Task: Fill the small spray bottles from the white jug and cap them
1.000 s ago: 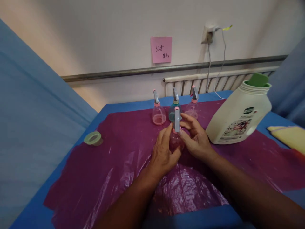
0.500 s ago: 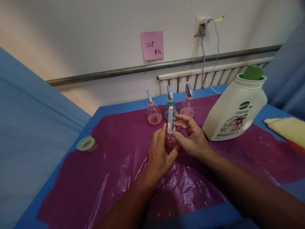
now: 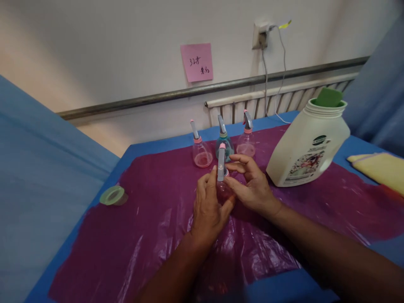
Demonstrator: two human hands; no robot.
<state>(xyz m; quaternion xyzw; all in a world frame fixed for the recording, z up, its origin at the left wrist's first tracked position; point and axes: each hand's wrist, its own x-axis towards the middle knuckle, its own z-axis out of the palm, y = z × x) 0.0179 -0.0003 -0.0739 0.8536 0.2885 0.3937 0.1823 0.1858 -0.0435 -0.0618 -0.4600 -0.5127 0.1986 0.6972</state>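
Note:
A small clear spray bottle with a grey and pink spray head stands upright between my hands on the purple plastic sheet. My left hand is closed around the left side of its body, thumb across the front. At the collar just below the head, my right hand pinches with thumb and fingers. Behind stand three more spray bottles: a clear one with a pink collar at left, a teal one in the middle, and another clear one at right.
A large cream jug with a green scoop in its mouth stands at right. Beyond it lies a yellow cloth. A pale green lid-like cup sits at left. Blue curtains hang on both sides.
The view has shifted slightly. The spray head on the held bottle has turned a little, showing more of the pink collar on its right. Both hands keep their places on the bottle.

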